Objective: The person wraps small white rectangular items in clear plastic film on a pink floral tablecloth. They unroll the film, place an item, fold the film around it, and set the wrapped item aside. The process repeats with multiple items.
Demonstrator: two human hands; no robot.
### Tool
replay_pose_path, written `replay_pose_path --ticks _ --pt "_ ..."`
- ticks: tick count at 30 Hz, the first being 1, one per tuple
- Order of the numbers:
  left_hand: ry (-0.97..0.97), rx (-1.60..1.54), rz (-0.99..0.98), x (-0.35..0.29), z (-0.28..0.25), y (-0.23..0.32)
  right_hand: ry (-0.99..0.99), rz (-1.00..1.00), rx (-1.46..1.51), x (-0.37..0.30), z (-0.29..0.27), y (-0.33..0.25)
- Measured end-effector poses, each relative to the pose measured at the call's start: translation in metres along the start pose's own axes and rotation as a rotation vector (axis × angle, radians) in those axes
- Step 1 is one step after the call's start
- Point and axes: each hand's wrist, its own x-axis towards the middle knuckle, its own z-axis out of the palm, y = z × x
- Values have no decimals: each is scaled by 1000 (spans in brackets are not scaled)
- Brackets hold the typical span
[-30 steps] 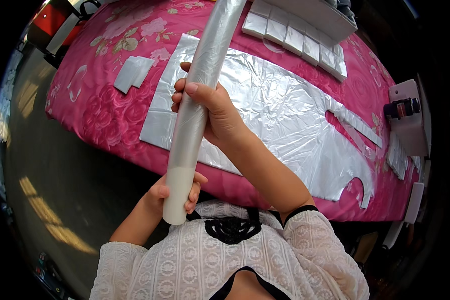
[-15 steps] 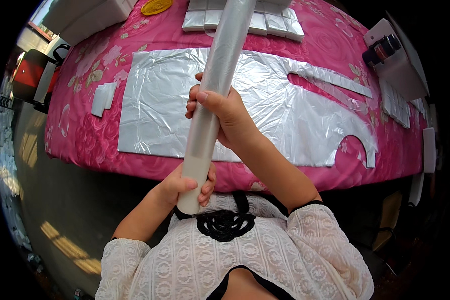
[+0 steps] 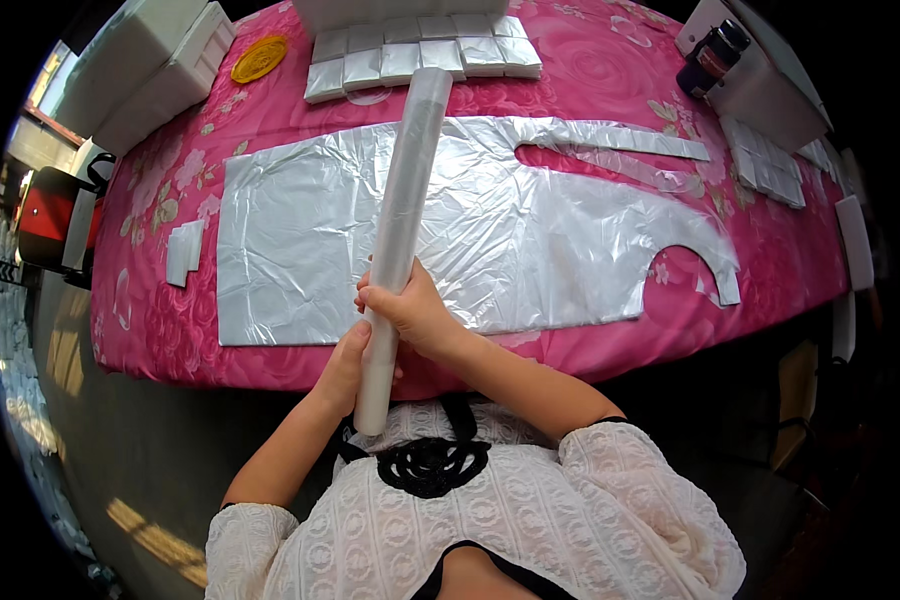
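Both hands are wrapped round a long, translucent whitish roll of plastic film (image 3: 407, 170), which slants up and away from my body over the table. My left hand (image 3: 348, 362) grips it low, near its close end. Just above, my right hand (image 3: 405, 305) closes round the middle, its thumb across the front. Beneath the roll, a flat stack of shiny plastic aprons (image 3: 290, 225) lies on the table, body part to the left, with narrow neck strips and a curved cutout at the right. The roll covers part of the stack.
A pink floral cloth (image 3: 150, 330) covers the table. Rows of folded plastic packets (image 3: 400, 62) lie at the back, with more packets (image 3: 767, 165) at right. White foam boxes (image 3: 185, 75) stand back left. A dark bottle (image 3: 713, 58), a yellow disc (image 3: 259, 59) and small white strips (image 3: 184, 252) are also there.
The roll's far end has come down and nearer, so its tip now shows. My right hand has slid down close to my left hand, which has moved slightly up the roll.
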Motion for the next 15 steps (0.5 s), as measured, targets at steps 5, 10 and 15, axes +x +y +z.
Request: replay_pose_path --ticks 5,10,15 --pt "-102 102 -133 -14 -11 -4 296 146 236 29 -31 -5" --pt "-176 100 -258 -39 -31 -20 435 -81 106 70 -101 -60" --pt "-158 91 -268 -48 -39 -33 332 -63 -546 69 -126 -90"
